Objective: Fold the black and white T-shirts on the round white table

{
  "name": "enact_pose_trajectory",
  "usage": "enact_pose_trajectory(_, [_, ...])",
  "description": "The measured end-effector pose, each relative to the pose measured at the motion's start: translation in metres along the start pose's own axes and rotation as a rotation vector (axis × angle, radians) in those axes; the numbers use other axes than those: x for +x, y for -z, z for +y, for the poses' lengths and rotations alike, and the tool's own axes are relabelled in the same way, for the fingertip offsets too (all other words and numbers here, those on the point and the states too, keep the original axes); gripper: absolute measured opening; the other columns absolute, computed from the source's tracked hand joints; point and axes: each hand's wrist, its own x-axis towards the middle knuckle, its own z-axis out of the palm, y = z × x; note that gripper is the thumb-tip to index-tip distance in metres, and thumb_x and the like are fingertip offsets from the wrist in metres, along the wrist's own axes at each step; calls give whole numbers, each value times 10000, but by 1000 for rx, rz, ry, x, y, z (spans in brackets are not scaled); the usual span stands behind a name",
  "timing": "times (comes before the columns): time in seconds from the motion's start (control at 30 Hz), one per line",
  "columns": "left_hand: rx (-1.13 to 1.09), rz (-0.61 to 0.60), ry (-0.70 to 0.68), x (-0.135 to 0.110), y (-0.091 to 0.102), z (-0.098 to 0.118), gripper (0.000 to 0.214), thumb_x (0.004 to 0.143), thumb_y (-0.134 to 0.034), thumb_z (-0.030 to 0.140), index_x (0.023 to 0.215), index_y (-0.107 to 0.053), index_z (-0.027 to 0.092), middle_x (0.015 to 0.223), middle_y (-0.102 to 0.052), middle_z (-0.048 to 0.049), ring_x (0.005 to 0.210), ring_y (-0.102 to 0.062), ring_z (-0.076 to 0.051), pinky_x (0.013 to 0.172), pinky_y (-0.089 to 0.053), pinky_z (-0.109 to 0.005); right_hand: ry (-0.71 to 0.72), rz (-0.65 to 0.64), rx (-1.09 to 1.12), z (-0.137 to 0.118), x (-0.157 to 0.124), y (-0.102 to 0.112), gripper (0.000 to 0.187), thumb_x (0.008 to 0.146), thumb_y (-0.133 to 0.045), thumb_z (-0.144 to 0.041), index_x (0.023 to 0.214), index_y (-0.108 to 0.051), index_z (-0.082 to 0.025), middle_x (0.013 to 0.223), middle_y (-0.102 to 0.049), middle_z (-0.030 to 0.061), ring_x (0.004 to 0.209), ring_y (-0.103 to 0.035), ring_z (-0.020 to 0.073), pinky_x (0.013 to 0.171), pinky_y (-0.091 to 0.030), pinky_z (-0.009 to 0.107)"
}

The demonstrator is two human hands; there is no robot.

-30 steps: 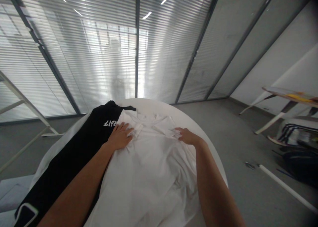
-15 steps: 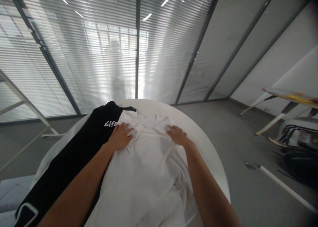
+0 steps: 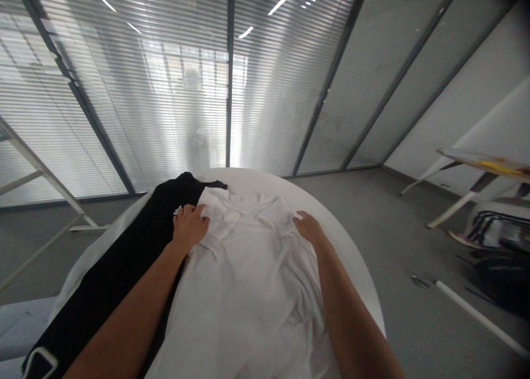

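A white T-shirt [image 3: 244, 279] lies spread over a round white table [image 3: 351, 246], its neckline at the far side and wrinkles along its right half. Under its left edge runs a black garment [image 3: 120, 263] with a white outline mark near the bottom. My left hand [image 3: 190, 227] rests where the left sleeve meets the black cloth, fingers slightly bent and apart, covering most of the white lettering there. At the opposite sleeve, my right hand [image 3: 308, 227] has its thumb and fingers closed on the fabric edge.
Glass partitions with blinds [image 3: 186, 108] stand behind the table. A white metal frame [image 3: 41, 169] is on the left, above grey-blue fabric [image 3: 25, 329]. To the right are a wooden-topped table [image 3: 488, 163], dark bags [image 3: 501, 277] and a white pole [image 3: 476, 312] on the floor.
Both hands have moved outward, the left one to the left and the right one to the right. Their flat fingers have drawn in, and the left hand now covers more of the lettering.
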Motion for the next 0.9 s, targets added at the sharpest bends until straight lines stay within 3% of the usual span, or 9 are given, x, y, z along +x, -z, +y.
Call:
enact_pose_trajectory(0.2, [-3,-27,-24,0,-4,-2,439,827,-501,306,1240,-645,282,1213,-548,-123,1150,-477,-334,953,-390,-502,30,-145,151,-1,-1,-1,566,772,-625,-243,1315,-562,-99,1255,-641,167,1149,-605,265,939,-460,330])
enact_pose_trajectory(0.33, [10,-30,-36,0,-4,-2,449,827,-497,308,1253,-638,283,1210,-542,-124,1152,-474,-332,961,-382,-505,47,-197,237,3,-1,6,581,718,-633,-185,1289,-586,-86,1194,-668,163,1064,-643,249,894,-484,314])
enact_pose_trajectory(0.47, [20,-34,-50,0,-5,-2,450,827,-497,319,1252,-640,284,1210,-537,-124,1149,-478,-329,965,-378,-504,156,-244,390,4,-5,11,724,695,-566,-104,1412,-479,-158,1255,-630,136,1129,-605,212,912,-474,292])
enact_pose_trajectory(0.6, [25,-32,-64,-1,-6,-3,451,828,-498,327,1253,-641,282,1212,-537,-127,1142,-483,-331,959,-382,-506,314,-278,396,-2,-12,10,883,661,-557,-83,1503,-346,-244,1389,-535,109,1262,-512,226,1041,-398,357])
enact_pose_trajectory(0.73, [39,-33,-67,-1,-5,-1,447,831,-499,325,1253,-641,284,1213,-537,-126,1143,-482,-327,958,-381,-494,332,-276,323,-9,-11,4,783,653,-521,-85,1430,-481,-177,1448,-493,99,1345,-432,252,1142,-281,384])
enact_pose_trajectory(0.9, [47,-50,-63,-2,-3,0,443,838,-493,326,1255,-637,292,1210,-534,-119,1135,-483,-319,958,-379,-486,275,-184,287,-6,-3,-2,695,696,-451,-117,1385,-511,-48,1453,-477,166,1359,-429,248,1152,-276,366])
